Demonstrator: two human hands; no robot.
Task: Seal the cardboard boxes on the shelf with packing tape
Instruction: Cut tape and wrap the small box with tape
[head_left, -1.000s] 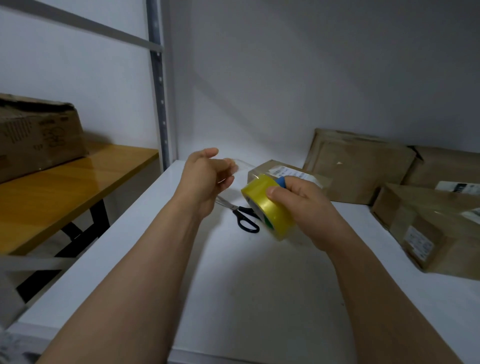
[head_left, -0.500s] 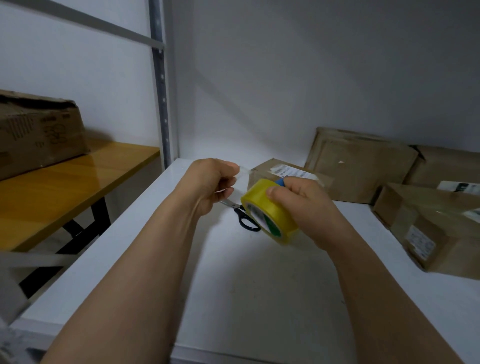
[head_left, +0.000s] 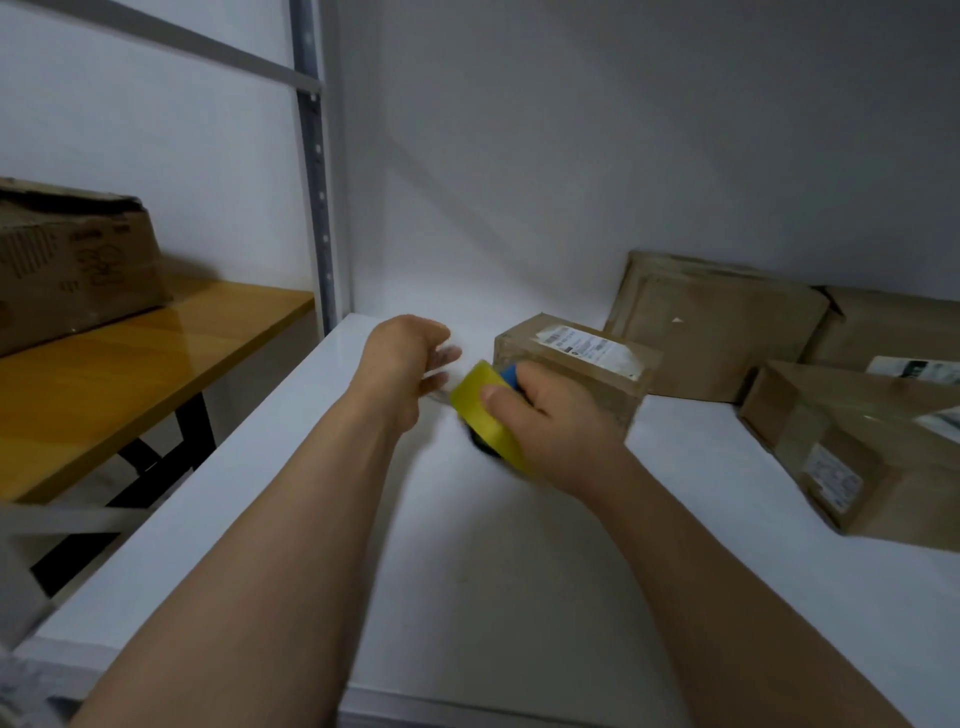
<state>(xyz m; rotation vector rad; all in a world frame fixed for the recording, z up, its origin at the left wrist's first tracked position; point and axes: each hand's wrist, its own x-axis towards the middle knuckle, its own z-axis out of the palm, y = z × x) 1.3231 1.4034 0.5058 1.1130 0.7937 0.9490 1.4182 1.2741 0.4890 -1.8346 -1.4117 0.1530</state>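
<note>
My right hand (head_left: 550, 421) stays clamped around the tape roll (head_left: 480, 410), which is now held just in front of the small box (head_left: 576, 364), nearer to it than half a second ago. My left hand (head_left: 408, 364), left of the box, has drawn slightly apart from the roll. Its fingers are blurred, so I cannot tell whether they pinch any tape.

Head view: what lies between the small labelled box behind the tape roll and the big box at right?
Bare white shelf separates small box from big box; head view shows it.
</note>
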